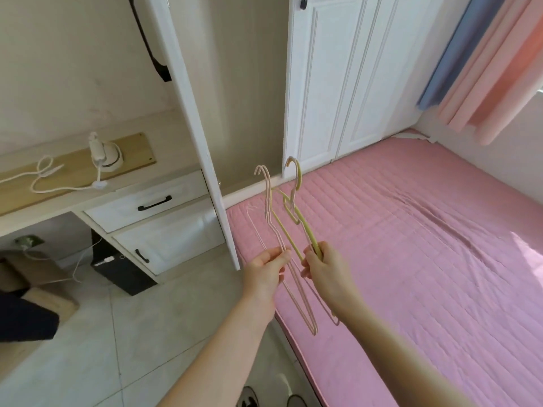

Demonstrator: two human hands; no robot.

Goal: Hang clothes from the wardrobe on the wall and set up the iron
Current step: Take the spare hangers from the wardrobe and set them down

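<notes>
From the head view, both forearms stretch forward from the bottom edge, hands side by side but apart. The left hand [269, 268] pinches the thin pink hangers [268, 201] between thumb and fingertips, palm turned inward. The right hand [323, 267] has its fingers curled round one arm of the yellow hanger [307, 230]. The hooks point upward, and the hangers cross between the two hands. They are held above the near edge of the pink bed [411, 259], beside the open wardrobe door [199, 142]. The white iron [101, 154] stands on the desk [17, 192] at left, with its cord [44, 177] looped alongside.
</notes>
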